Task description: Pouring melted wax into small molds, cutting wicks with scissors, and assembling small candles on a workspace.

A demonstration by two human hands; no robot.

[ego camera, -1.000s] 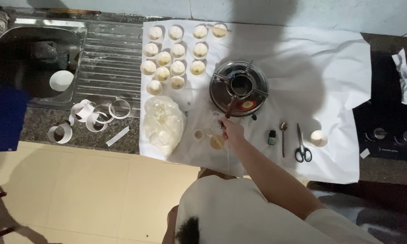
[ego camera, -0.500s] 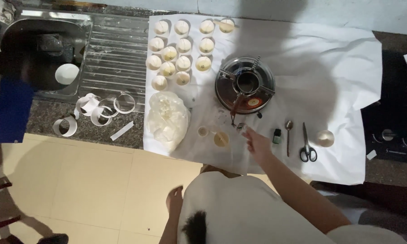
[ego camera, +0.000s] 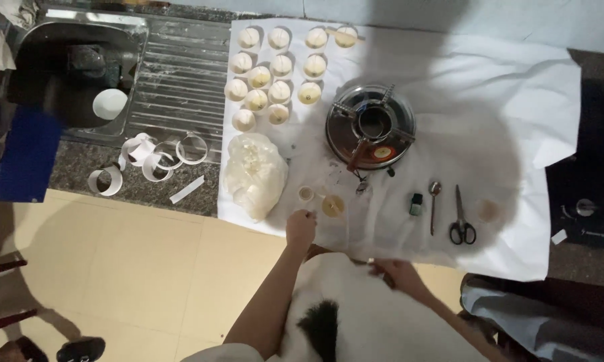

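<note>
Nearest the camera, the right hand (ego camera: 399, 273) is held low against the white garment at the edge of the desk (ego camera: 114, 171); whether its fingers are clenched or released cannot be told. The left hand (ego camera: 300, 228) is raised at the near edge of the white cloth (ego camera: 489, 80), its fingers curled together, perhaps pinching something too small to make out. Just beyond it two small cups are set: a small cup (ego camera: 306, 194) with a pale brown filling and a wider cup (ego camera: 333, 205) filled with yellow wax-like matter. To the left a clear plastic bag (ego camera: 255, 173) is seen, packed with whitish lumps. To the right lie a small green bottle (ego camera: 416, 204), a spoon (ego camera: 434, 204) and scissors (ego camera: 461, 218). Further off stands a round metal stove (ego camera: 371, 126), with a small pot at its centre. Farthest, rows of small moulds (ego camera: 280, 66) filled with pale cream matter are laid out. In the sink (ego camera: 81, 74) a white bowl (ego camera: 109, 104) is seen.
</note>
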